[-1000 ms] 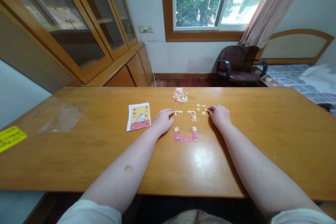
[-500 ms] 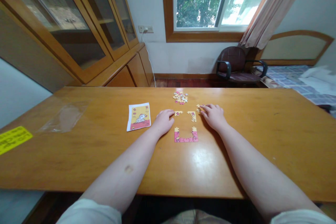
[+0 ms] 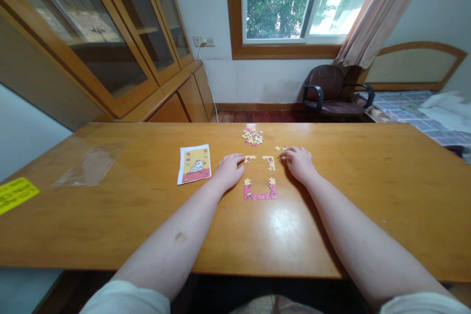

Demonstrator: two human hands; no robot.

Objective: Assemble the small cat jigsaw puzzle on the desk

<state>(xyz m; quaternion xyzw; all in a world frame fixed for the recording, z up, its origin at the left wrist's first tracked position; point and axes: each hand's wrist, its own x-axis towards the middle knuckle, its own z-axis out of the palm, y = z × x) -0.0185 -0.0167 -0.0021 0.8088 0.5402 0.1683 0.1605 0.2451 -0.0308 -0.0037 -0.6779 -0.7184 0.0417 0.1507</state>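
Observation:
My left hand (image 3: 231, 168) lies on the table, fingers stretched out, fingertips at the left edge of a small yellow puzzle corner (image 3: 250, 158). On the other side, my right hand (image 3: 300, 164) has thumb and fingers closed on a small puzzle piece (image 3: 280, 158), mostly hidden under the fingertips. Just beyond it lie a few loose yellow pieces (image 3: 278, 148). Between the hands sits another joined corner (image 3: 272, 162), at the upper right. Nearer me is a joined U-shaped section (image 3: 261, 196), pink below with yellow tips.
Farther back is a pile of loose puzzle pieces (image 3: 252, 136). A picture sheet (image 3: 195, 164) with a white animal lies left of my left hand. A clear plastic bag (image 3: 90, 164) and a yellow label (image 3: 16, 195) are at far left. Beyond the table stands an office chair (image 3: 327, 91).
My right hand has moved slightly toward me, bringing a puzzle piece away from the loose yellow ones, which now show more. My left hand has stayed in place.

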